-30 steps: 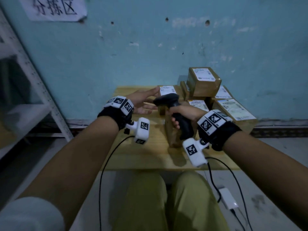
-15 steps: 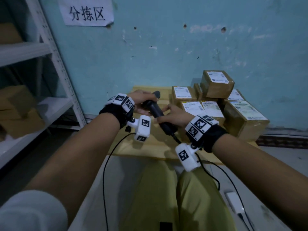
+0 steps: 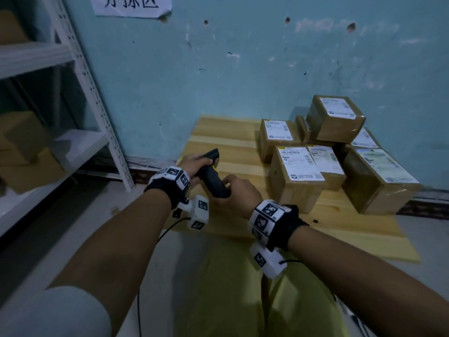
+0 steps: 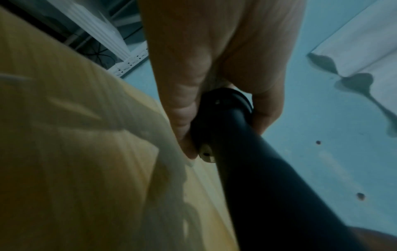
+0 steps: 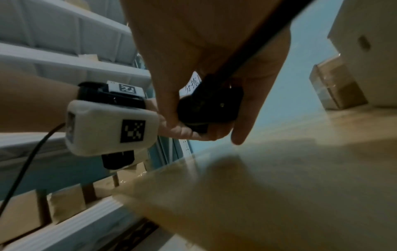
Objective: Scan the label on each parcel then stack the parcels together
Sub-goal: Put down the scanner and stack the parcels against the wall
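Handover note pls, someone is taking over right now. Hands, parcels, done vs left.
Left hand grips the head of the scanner; right hand holds its handle end. Scanner is over the wooden board, not aimed at any label.
Parcels sit clustered on the board's right side, labels up, one parcel already on top of others.
Cannot tell which are scanned.
Left: scan labels, finish stacking.

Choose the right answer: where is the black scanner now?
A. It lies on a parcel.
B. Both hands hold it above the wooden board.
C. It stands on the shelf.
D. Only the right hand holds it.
B: the left hand holds the head of the scanner, the right hand its handle end, above the board.
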Tool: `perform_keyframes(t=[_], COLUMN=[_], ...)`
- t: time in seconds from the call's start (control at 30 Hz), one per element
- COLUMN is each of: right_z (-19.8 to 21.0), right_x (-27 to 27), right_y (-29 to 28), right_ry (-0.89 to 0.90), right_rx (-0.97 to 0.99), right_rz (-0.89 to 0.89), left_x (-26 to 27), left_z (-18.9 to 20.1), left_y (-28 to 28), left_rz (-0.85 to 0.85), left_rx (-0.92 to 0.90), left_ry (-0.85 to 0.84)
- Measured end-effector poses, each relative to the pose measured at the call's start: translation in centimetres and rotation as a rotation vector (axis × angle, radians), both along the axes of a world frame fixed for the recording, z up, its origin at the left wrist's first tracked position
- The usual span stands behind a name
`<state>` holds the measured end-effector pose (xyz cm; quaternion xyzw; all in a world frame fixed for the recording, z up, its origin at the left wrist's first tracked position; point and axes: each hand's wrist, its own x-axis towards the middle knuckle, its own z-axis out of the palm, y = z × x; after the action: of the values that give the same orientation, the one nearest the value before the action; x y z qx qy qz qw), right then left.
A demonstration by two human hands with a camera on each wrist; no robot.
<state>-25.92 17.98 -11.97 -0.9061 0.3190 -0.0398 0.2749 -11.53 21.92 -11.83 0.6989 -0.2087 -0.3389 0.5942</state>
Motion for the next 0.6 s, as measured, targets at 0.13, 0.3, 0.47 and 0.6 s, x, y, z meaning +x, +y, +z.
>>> perform_keyframes(t=[0.13,0.3,0.47,0.6], right_z=[-1.9,-2.9,-3.2,-3.8], right_x=[0.4,1.0,1.6,1.9], right_y=[-0.2,-0.6,-0.4,0.0], right_ry=[0.057,0.072,0.06,0.063], right_rx=[-0.038,-0.117,-0.05,-0.121], right_rz=[0.027,0.023,0.038,0.028], left_x=[1.0,2.0,2.4,2.4], left_z=[-1.7,-2.2,-2.2,-2.3], left_y=[0.0,0.0,-0.1,0.0], left_rz=[-0.036,-0.048,-0.114,-0.127], left_rx=[0.102,0.124,0.222,0.229], left_ry=[-0.101,-0.119,-0.226,-0.246])
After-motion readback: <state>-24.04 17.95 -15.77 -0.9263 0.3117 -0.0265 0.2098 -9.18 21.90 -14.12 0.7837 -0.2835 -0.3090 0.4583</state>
